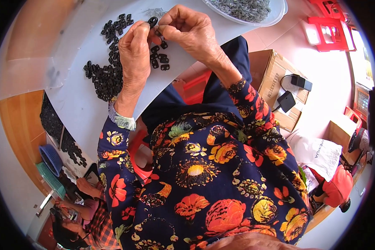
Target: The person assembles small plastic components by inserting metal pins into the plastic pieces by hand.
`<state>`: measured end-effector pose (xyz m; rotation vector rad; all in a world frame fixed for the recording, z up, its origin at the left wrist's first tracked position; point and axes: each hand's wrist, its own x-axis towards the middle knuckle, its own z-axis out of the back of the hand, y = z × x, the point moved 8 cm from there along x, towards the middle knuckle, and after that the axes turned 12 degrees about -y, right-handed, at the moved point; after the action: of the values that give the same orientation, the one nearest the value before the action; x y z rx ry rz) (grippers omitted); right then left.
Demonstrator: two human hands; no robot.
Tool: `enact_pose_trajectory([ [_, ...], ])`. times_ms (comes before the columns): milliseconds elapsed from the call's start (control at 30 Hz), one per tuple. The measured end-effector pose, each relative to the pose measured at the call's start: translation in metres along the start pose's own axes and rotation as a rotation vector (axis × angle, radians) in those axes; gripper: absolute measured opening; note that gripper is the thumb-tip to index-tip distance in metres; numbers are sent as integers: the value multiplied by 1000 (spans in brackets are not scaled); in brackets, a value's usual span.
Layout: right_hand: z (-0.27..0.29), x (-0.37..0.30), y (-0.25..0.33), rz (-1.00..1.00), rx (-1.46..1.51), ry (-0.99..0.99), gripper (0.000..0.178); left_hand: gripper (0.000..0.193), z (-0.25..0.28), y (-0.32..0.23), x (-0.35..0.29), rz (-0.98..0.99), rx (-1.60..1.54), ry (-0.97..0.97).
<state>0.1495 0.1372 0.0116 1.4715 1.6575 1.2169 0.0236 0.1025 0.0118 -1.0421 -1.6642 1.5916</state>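
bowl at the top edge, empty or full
Not empty: small greyish pieces lie inside the bowl; the picture's edge cuts it off, so cannot tell whether it's full.

A glossy black part (153, 21), small and rounded with a hole through it, is held tilted at the fingertips of the left hand (134, 52), above a pale table (81, 102). Loose black pieces (164, 67), several with visible openings, lie scattered below, while a dense black heap (106, 81) spreads left, thinning toward the far side in a ragged trail.
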Motion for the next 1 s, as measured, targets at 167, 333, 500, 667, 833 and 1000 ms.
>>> enact_pose_trajectory([
  [167,3,0,0,17,-42,-19,4,21,1,-9,12,-2,-200,34],
  [333,5,0,0,4,43,-52,5,23,-4,-4,4,55,-139,123],
  [500,3,0,1,-14,99,-29,6,18,-2,2,4,55,-53,124],
  [667,3,0,-2,-12,66,-38,5,21,-2,0,1,53,-51,55],
  [833,3,-1,1,7,50,-38,4,18,-1,-5,5,-90,174,160],
  [1000,0,-3,6,7,132,-20,2,17,-10,-29,-5,-371,425,136],
])
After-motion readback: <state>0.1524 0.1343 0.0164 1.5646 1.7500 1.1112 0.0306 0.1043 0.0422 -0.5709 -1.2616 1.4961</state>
